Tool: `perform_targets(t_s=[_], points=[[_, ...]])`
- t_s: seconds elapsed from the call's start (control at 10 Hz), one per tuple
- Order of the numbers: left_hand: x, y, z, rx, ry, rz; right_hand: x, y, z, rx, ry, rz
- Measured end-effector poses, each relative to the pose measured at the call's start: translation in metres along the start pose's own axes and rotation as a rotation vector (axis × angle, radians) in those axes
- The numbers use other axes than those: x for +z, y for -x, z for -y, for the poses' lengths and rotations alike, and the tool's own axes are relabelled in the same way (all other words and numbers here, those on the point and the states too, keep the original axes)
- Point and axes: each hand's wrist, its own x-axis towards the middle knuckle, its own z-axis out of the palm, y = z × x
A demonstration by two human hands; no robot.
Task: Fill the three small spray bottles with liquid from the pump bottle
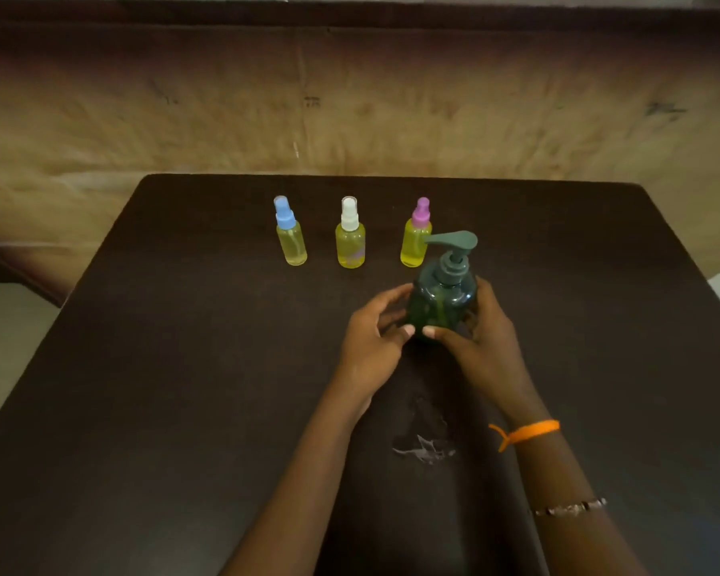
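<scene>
both hands (429,338) grip the pump bottle (441,301) (mid-table (184,367), edges far).

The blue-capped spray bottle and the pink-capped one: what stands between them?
In the head view, the white-capped spray bottle stands between the blue-capped spray bottle and the pink-capped spray bottle, with bare dark table either side of it.

No legible text, label, brand, number or sign is shown. The pump bottle (441,303) and the three spray bottles, blue-capped (291,239), white-capped (350,241) and pink-capped (415,239), are seen to be unlabelled. Faint dark marks are carried by the wall (312,102) behind the table, but they cannot be read as characters.
</scene>
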Motion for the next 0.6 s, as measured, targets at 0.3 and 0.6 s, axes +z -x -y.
perform_targets(t_s=[0.3,0.6], points=[[0.006,-0.014,-0.027,-0.160,-0.099,0.015,0.001,-0.010,0.003,0.107,0.019,-0.019],[-0.003,-0.025,-0.024,-0.178,-0.226,0.018,0.006,-0.007,0.004,0.203,0.006,-0.065]])
